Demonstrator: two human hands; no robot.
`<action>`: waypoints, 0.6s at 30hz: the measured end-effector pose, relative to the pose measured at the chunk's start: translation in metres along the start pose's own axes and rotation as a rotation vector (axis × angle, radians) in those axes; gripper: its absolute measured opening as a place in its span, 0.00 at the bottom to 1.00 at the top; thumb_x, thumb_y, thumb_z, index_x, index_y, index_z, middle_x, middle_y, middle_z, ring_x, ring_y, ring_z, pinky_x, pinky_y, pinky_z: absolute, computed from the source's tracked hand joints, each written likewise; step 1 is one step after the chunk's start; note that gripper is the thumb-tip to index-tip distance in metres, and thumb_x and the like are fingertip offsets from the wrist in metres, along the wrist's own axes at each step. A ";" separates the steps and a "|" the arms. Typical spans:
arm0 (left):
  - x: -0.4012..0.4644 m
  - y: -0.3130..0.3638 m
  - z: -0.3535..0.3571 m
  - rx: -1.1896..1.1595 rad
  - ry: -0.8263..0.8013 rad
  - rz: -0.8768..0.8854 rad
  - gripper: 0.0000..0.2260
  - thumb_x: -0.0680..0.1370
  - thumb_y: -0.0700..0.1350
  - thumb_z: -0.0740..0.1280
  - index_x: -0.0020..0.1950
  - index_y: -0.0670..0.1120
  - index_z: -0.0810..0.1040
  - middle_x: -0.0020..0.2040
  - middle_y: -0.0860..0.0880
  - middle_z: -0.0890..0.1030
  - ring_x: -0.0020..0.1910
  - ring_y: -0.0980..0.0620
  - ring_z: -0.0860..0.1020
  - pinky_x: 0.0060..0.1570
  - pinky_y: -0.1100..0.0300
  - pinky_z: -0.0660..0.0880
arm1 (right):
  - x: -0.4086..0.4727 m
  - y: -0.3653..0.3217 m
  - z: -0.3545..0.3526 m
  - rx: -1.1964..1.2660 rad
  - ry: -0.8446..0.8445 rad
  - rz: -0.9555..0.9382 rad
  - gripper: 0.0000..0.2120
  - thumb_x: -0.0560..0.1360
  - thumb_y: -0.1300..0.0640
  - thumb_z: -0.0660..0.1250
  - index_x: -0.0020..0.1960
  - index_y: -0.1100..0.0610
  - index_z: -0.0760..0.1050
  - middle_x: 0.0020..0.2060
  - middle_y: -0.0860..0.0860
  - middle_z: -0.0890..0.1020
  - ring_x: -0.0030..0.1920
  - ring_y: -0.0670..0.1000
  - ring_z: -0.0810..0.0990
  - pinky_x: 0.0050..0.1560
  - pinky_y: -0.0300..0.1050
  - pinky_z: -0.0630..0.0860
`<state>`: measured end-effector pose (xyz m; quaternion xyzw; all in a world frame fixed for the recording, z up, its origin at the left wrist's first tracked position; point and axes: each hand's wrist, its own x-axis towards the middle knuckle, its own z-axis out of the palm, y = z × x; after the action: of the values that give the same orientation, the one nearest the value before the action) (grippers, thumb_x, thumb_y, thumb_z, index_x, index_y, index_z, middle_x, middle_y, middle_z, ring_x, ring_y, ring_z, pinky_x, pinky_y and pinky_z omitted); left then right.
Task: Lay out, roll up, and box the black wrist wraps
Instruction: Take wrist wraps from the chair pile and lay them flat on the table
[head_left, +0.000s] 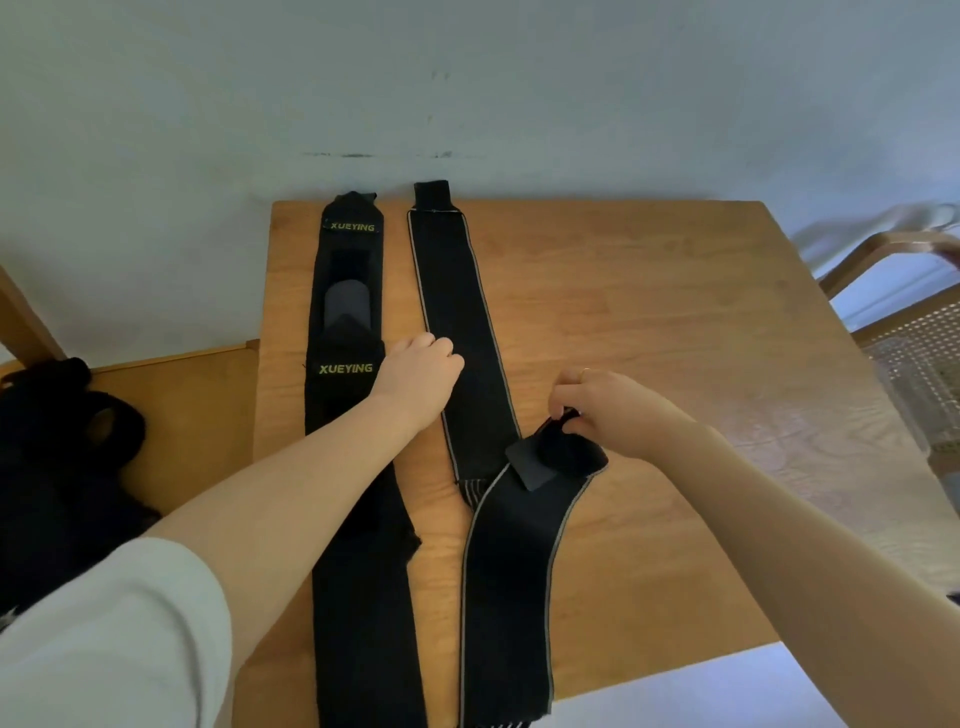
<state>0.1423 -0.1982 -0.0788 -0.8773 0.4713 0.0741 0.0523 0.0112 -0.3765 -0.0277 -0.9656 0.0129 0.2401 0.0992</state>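
You're looking down at a wooden worktop (649, 322) w/ two long black wrist wraps laid lengthwise, side by side, near the left half.

Progress, as I judge it: lay-out is mostly done, rolling not yet begun on either, boxing still to come. No box is visible in this view.

The left wrap (348, 332) lies flat and straight, face up, w/ "XUEYING" printed twice in yellow-green and a grey patch between the two logos, prob. hook-and-loop. Its near end runs off the worktop's edge toward you.

The right wrap (457, 322) shows its plain side: matte black elastic weave w/ thin grey edging down both long sides. Far half is flat; the near part kinks and bends to the right, so it isn't straight yet.

Your left hand (418, 376) rests between the two wraps, fingers curled under, touching the right wrap's edge; can't tell if they grip anything.

Your right hand (608, 410) pinches a small black loop at the kink, fingers narrow and closed on it. A stiff, flat black tab (527, 465) sticks out just beside it.

At left, a dark fuzzy bundle (62, 467) sits on a lower wood surface. A cane-back chair (914, 312) stands at right.
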 end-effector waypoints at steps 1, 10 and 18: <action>-0.005 0.007 0.001 -0.011 -0.016 -0.030 0.14 0.80 0.41 0.59 0.66 0.44 0.72 0.66 0.46 0.71 0.67 0.47 0.66 0.64 0.53 0.65 | -0.007 0.004 0.006 -0.015 -0.056 0.028 0.13 0.78 0.61 0.63 0.63 0.54 0.72 0.65 0.50 0.69 0.60 0.54 0.73 0.55 0.43 0.68; -0.104 0.101 -0.032 -0.864 -0.204 -0.002 0.17 0.81 0.52 0.59 0.67 0.48 0.73 0.62 0.51 0.76 0.59 0.55 0.74 0.54 0.64 0.70 | -0.101 0.010 0.031 0.392 -0.004 0.068 0.03 0.76 0.58 0.67 0.49 0.52 0.75 0.45 0.46 0.77 0.50 0.48 0.74 0.50 0.44 0.68; -0.169 0.157 -0.045 -1.458 -0.496 0.060 0.14 0.79 0.45 0.65 0.64 0.47 0.73 0.55 0.49 0.82 0.54 0.51 0.81 0.58 0.54 0.76 | -0.182 -0.024 0.002 1.500 0.332 -0.234 0.02 0.76 0.61 0.60 0.48 0.58 0.71 0.45 0.51 0.81 0.48 0.51 0.78 0.49 0.40 0.75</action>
<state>-0.0778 -0.1534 -0.0073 -0.6344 0.3015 0.5617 -0.4372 -0.1486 -0.3565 0.0600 -0.6587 0.0847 0.0072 0.7476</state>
